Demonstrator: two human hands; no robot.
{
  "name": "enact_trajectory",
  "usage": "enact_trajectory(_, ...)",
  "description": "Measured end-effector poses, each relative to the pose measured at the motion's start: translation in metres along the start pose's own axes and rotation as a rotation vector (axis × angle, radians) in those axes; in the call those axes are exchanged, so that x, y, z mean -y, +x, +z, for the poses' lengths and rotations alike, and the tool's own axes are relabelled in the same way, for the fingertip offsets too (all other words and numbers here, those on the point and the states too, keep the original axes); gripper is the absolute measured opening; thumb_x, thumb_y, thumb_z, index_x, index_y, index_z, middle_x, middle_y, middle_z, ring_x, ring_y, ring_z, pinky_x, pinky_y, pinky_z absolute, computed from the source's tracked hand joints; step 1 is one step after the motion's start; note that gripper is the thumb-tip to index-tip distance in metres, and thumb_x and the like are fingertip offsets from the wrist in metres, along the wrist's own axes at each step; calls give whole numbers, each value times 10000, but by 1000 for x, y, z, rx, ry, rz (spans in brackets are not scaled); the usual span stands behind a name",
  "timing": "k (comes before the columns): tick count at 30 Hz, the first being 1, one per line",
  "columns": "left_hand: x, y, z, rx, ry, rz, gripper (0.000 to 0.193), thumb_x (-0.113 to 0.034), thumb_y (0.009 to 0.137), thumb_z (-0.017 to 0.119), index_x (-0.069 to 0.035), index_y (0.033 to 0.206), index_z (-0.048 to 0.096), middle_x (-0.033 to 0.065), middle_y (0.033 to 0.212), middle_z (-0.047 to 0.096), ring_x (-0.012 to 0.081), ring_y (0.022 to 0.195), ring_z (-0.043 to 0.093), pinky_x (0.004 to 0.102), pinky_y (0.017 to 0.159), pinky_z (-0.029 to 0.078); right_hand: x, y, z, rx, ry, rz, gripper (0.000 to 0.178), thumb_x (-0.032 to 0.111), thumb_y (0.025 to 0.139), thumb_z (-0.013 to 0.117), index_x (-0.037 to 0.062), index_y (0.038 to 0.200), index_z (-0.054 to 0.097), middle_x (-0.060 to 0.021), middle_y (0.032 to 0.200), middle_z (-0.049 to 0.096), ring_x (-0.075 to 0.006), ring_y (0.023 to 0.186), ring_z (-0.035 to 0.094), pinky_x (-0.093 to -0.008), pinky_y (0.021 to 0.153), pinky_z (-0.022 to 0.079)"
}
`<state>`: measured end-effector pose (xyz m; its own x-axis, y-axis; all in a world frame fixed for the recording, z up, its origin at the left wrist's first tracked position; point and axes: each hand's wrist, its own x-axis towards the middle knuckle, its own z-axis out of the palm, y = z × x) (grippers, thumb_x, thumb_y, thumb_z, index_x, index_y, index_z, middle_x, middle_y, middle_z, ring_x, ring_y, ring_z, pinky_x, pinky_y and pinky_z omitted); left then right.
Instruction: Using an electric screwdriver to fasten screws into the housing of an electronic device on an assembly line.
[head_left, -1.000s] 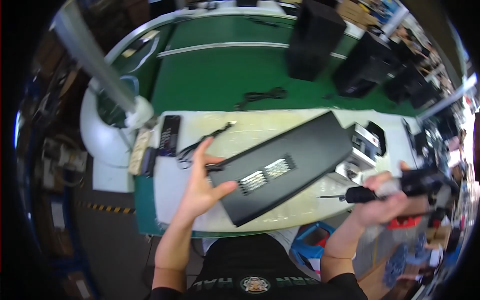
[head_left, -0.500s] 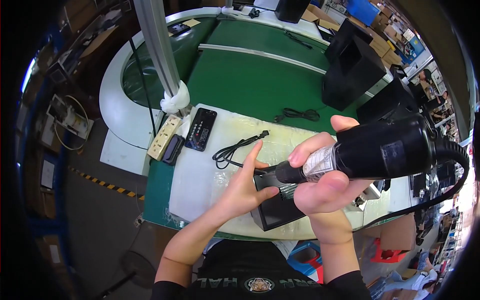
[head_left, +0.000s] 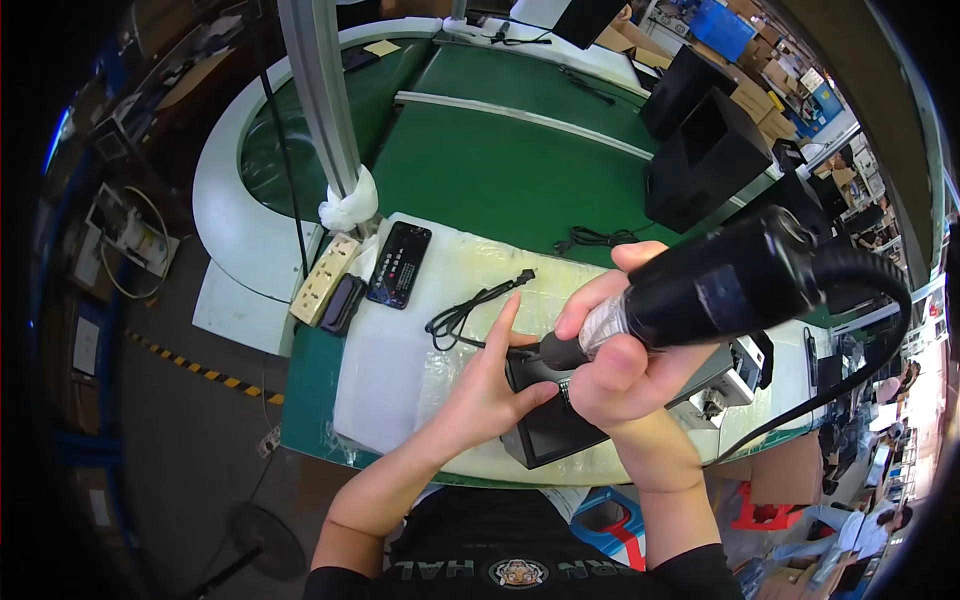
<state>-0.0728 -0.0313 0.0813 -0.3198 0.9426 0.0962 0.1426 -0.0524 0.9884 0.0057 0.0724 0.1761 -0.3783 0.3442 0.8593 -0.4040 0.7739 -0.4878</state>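
My right hand (head_left: 622, 385) is wrapped round a black electric screwdriver (head_left: 722, 292) with whitish tape near its nose. A thick black cord curves down from its back end. The tip is hidden behind its nose and my fingers, low over a black box (head_left: 560, 436) with a patch of mesh or grille. My left hand (head_left: 482, 390) lies against the box's left side, thumb and forefinger spread apart, the thumb on top. Just beyond that hand, a bundled black power cable (head_left: 460, 318) rests on the padded mat (head_left: 385, 385) and runs toward the box.
A phone-like black device (head_left: 400, 264), a cream power strip (head_left: 326, 280) and a dark case (head_left: 344, 305) lie left, near a metal post (head_left: 325, 110). Black speaker cabinets (head_left: 705, 160) stand at the far right of the green conveyor (head_left: 510, 180). Another cable (head_left: 600, 237) lies ahead.
The screwdriver and my right hand have shifted left and slightly down, and the tool's back end tilts higher. My left hand stays at the box. The view has moved slightly.
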Motion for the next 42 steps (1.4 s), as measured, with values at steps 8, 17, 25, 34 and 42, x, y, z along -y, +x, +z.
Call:
enact_trajectory(8,126,-31,7,-102,-231,330,914,-219,689,830,7,1386,284,166,1281,503,253,1218,476,385,1040,348,-3,5,14,-50,133,100,621,443,898,552,-34,1191,283,-181,1102,493,-142,528,574,-232,420,427)
enact_trajectory(17,104,24,-27,597,-135,-166,971,-264,520,913,7,1324,442,107,1315,503,219,1218,460,364,1049,344,-16,-11,3,75,372,198,753,195,896,600,17,1391,63,-233,1294,440,-169,700,590,-296,600,502)
enact_trajectory(25,123,-13,15,353,-171,-71,1118,-353,467,916,47,1363,380,132,1334,494,214,1228,467,345,1055,343,85,22,-126,-708,337,-60,615,504,932,446,-10,1261,372,-75,673,554,-116,474,434,-243,422,417)
enact_trajectory(34,57,45,72,-45,-958,35,579,-294,791,750,31,1196,496,102,1161,601,229,1069,577,360,971,429,79,-74,-251,-1094,142,-44,530,415,984,341,-18,1283,402,-27,614,385,-99,497,362,-213,441,328)
enact_trajectory(42,-42,182,122,-48,-1060,-123,572,-426,930,519,-77,1368,403,79,1382,448,267,1275,404,506,1086,272,60,-102,-276,-1225,252,30,570,496,963,342,8,1248,417,-40,561,422,-114,465,404,-249,437,391)
